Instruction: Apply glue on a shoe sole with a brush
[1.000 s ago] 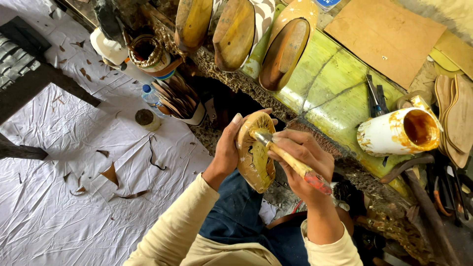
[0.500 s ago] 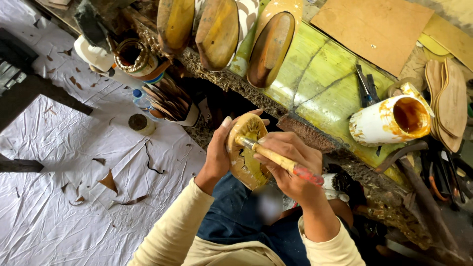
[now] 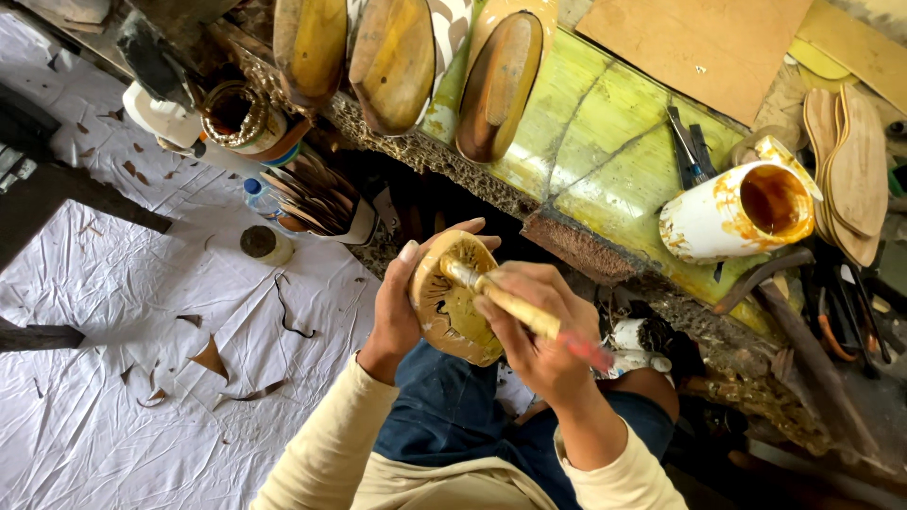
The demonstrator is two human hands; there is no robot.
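Left hand (image 3: pixel 402 307) wrapped around edge of shoe sole (image 3: pixel 452 300), holding it above lap, glue-coated face up. Right hand (image 3: pixel 534 331) closed on brush (image 3: pixel 510 304), bristle end touching sole's upper part. Beyond: yellow-green surface (image 3: pixel 605 123) with tipped glue can (image 3: pixel 732 212), three upright soles (image 3: pixel 392 57). White cloth (image 3: pixel 113 312) on floor at left.

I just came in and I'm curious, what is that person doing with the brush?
A person sits at a messy workbench. The left hand holds up a yellowish shoe sole, and the right hand holds a brush with its tip against the sole, which looks wet and sticky. A white can smeared with brownish glue lies tipped on the bench. More soles lean in a row at the back, and scraps lie on the white sheet.
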